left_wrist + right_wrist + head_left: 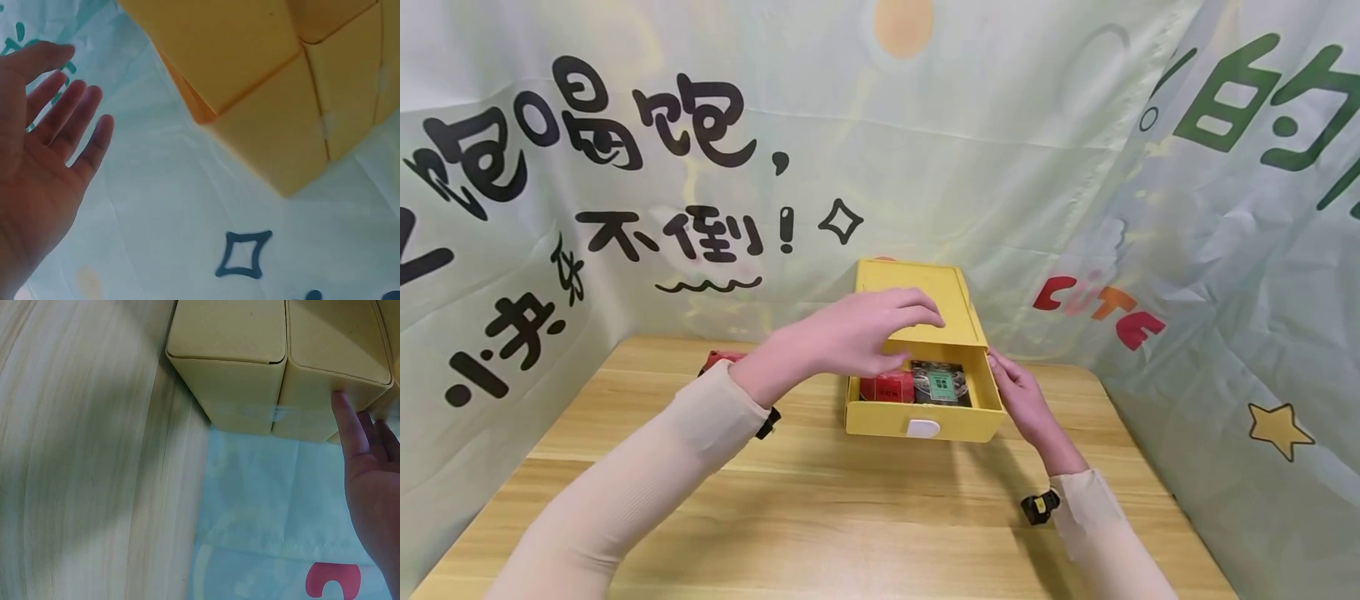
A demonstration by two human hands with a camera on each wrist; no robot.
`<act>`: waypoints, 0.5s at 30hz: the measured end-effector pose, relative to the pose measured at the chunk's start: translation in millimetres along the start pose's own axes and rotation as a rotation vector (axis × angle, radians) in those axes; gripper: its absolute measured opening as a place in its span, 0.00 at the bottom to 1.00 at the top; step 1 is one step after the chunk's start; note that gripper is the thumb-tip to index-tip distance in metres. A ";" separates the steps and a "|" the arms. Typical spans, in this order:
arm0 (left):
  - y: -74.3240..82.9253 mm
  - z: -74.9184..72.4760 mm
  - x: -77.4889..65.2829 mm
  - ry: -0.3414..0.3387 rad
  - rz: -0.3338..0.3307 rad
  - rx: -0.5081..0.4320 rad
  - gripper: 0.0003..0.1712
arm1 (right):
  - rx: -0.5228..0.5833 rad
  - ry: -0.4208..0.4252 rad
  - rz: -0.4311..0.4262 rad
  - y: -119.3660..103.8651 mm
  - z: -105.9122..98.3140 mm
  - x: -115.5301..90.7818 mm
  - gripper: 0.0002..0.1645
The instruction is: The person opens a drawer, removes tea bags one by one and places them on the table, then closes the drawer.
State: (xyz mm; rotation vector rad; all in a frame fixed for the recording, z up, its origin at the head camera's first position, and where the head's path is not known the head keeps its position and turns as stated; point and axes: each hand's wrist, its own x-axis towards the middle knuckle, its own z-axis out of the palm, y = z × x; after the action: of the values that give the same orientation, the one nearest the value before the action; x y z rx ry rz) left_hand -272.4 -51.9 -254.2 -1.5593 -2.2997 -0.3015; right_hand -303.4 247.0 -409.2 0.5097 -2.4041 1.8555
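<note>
A yellow drawer box [917, 287] stands at the back of the table, its top drawer [880, 419] pulled out toward me. Inside the drawer lie a red packet [889, 388] and a dark packet with a green label [958, 390]. Above the drawer's left part hovers my left hand [868, 329], fingers loosely bent and holding nothing; the left wrist view shows its palm [40, 181] apart from the yellow box [269, 119]. My right hand [1024, 396] is against the box's right side, and in the right wrist view its fingertips touch the yellow wall [312, 403].
A white pull tab [922, 428] sits on the drawer's front. Something red [721, 358] lies on the wooden table [820, 517] behind my left forearm, mostly hidden. Printed cloth [1000, 167] hangs close behind the box and along both sides.
</note>
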 end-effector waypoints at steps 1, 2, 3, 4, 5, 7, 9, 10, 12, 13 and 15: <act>1.7 0.2 3.3 -0.027 0.001 0.000 0.27 | 0.000 -0.001 0.000 0.3 -0.3 0.3 0.32; 3.3 0.5 6.5 -0.054 0.000 -0.001 0.27 | 0.000 -0.002 0.000 1.0 -0.6 0.6 0.32; 4.8 1.4 9.6 -0.084 -0.004 0.002 0.27 | 0.000 -0.003 -0.002 1.5 -0.8 0.8 0.32; 5.8 3.2 12.6 -0.113 -0.010 0.008 0.27 | -0.001 -0.005 -0.002 2.2 -0.9 1.1 0.32; 7.2 4.7 15.4 -0.142 -0.019 0.014 0.27 | -0.001 -0.005 -0.001 2.9 -1.2 1.3 0.32; 9.9 8.5 20.1 -0.206 -0.042 0.028 0.27 | -0.008 -0.004 -0.005 3.5 -1.2 1.5 0.32; 12.0 13.5 24.3 -0.274 -0.068 0.049 0.27 | -0.020 -0.005 -0.011 3.6 -0.9 1.4 0.32; 13.3 15.6 26.2 -0.306 -0.080 0.057 0.27 | -0.024 -0.003 -0.012 3.5 -0.7 1.3 0.32; 15.5 19.4 29.7 -0.370 -0.099 0.066 0.28 | -0.026 0.000 -0.013 2.8 -0.3 1.0 0.32; 16.2 21.1 31.4 -0.398 -0.110 0.067 0.29 | -0.025 0.004 -0.011 2.7 -0.1 0.9 0.32; 17.7 23.5 34.6 -0.441 -0.128 0.058 0.30 | -0.018 0.008 -0.005 1.9 0.4 0.7 0.33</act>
State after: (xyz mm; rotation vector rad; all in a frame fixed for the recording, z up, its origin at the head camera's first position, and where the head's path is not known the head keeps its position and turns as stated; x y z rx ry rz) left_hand -271.4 -7.3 -262.4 -1.5764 -2.7166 0.0913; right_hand -304.6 246.9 -410.9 0.5052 -2.4102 1.8288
